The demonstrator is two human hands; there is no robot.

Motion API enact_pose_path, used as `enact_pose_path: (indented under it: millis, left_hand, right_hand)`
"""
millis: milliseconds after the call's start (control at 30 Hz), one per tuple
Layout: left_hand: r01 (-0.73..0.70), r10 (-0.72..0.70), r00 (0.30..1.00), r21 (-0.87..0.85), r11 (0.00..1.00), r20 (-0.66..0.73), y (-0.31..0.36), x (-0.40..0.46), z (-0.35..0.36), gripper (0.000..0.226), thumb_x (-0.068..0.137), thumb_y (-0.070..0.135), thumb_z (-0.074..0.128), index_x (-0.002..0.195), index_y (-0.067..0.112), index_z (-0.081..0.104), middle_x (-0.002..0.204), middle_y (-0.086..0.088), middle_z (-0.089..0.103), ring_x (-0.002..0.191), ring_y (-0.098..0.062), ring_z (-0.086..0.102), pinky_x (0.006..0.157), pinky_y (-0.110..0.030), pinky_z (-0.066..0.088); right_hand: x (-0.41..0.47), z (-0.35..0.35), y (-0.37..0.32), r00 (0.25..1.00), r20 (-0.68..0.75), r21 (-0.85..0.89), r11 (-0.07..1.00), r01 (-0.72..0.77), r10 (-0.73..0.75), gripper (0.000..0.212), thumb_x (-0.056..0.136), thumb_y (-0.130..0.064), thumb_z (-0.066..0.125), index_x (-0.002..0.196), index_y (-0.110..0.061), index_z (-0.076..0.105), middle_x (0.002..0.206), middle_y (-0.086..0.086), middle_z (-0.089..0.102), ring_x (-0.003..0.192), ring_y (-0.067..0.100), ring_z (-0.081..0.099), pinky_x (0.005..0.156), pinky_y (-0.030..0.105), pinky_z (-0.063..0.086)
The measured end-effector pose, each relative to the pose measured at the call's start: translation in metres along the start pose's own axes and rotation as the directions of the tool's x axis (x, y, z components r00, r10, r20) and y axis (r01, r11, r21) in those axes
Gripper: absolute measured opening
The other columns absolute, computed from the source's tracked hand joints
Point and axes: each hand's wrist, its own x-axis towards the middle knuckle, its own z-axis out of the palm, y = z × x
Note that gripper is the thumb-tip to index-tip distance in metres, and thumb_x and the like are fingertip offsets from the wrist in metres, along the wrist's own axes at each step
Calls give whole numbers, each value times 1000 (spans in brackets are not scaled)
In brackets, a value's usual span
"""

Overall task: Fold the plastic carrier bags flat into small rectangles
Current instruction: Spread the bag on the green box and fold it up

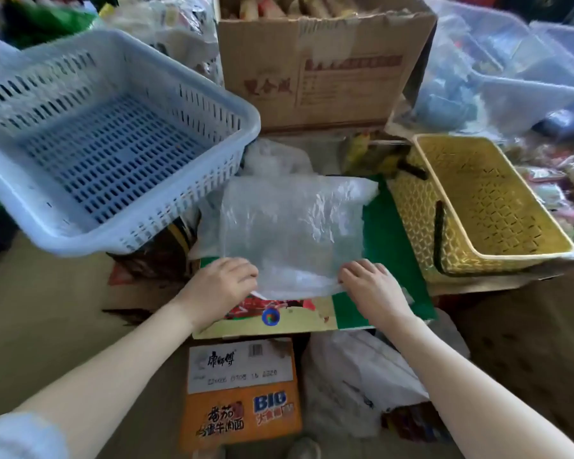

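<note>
A clear, crinkled plastic carrier bag (pixel 289 226) lies spread flat on a green and yellow cardboard sheet (pixel 391 246) in the middle of the view. My left hand (pixel 221 286) pinches the bag's near left edge with curled fingers. My right hand (pixel 371 286) grips the near right edge the same way. The near edge looks slightly lifted off the cardboard. More crumpled clear plastic (pixel 275 159) sits behind the bag, and a heap of white bags (pixel 362 376) lies below my right forearm.
A blue slotted basket (pixel 30 180) stands tilted at the left. A yellow woven basket (pixel 424 207) sits at the right. A brown cardboard box (pixel 318 71) stands behind the bag. An orange noodle carton (pixel 242 415) lies in front, near me. Clear storage tubs (pixel 524 77) fill the back right.
</note>
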Motion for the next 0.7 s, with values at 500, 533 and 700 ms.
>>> enact_pose_path:
  millis: [500,533,700]
  left_hand:
    - [456,-368,835,-139,879,410,90,45,80,65,95,53,21,148,23,0,156,-4,-8,143,-20,-9,112,-33,-9]
    - [455,-381,831,-101,885,406,91,44,86,69,93,58,19,147,23,-5,156,-6,-10,142,-21,-11,112,-35,-10]
    - [430,-401,843,1,903,359,90,37,95,94,68,77,4,144,25,-16,154,-5,-17,135,-16,-24,111,-38,-12]
  right_hand:
    - [-51,64,-8,996,87,-109,994,4,5,50,80,-11,33,123,-4,59,128,12,59,114,28,59,93,38,47]
    - [-55,63,-3,992,123,-93,996,-10,22,51,81,-12,33,125,-3,57,130,14,57,116,28,58,94,40,48]
    - [-99,66,34,941,251,13,971,-237,226,64,88,-33,23,144,-3,27,151,17,26,140,31,27,113,45,27]
